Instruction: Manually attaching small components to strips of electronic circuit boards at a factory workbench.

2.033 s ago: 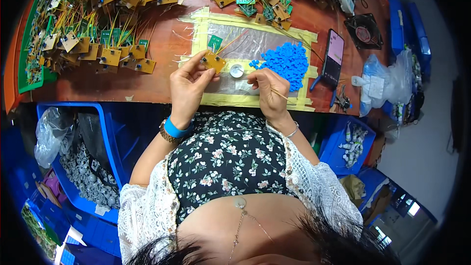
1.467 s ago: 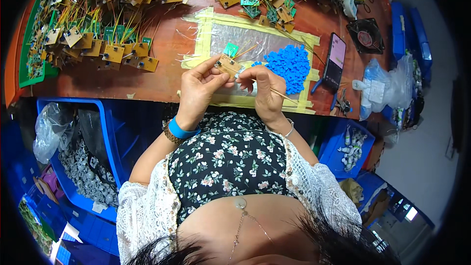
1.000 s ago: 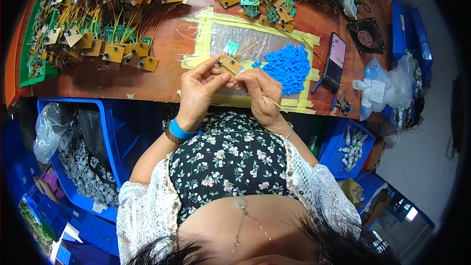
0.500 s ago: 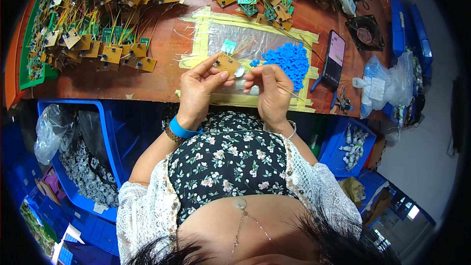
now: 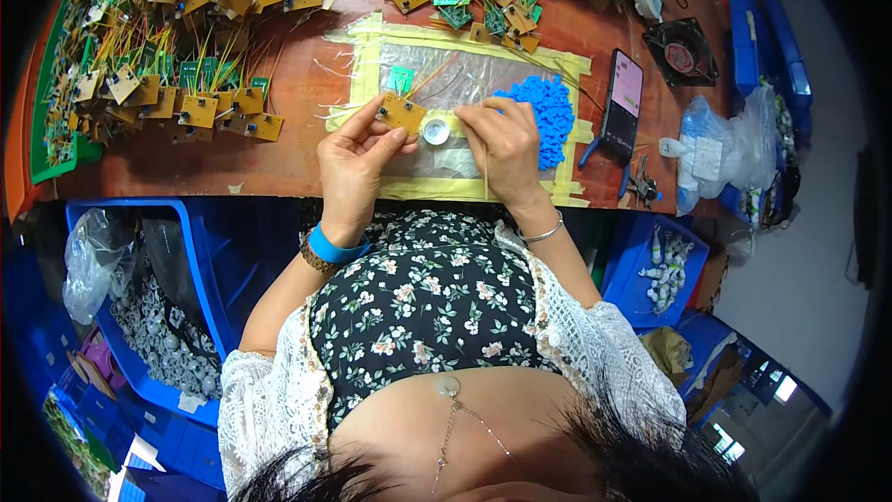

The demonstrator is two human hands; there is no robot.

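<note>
Tan rectangular board (image 5: 402, 114) sits pinched in the left hand (image 5: 354, 151), left of a round white dish (image 5: 435, 141); the right hand (image 5: 506, 141) grips a wooden stick (image 5: 486, 178). Dabbing seems underway; next likely needs steadiness.

A white lace cardigan (image 5: 604, 344) (bead-trimmed in front) opens over a black floral dress (image 5: 409, 316) below a pendant necklace (image 5: 448, 385), with a blue wristband (image 5: 334, 247) and mottled brown bracelet (image 5: 316, 265) at left, a silver bangle (image 5: 545, 233) at right.
</note>
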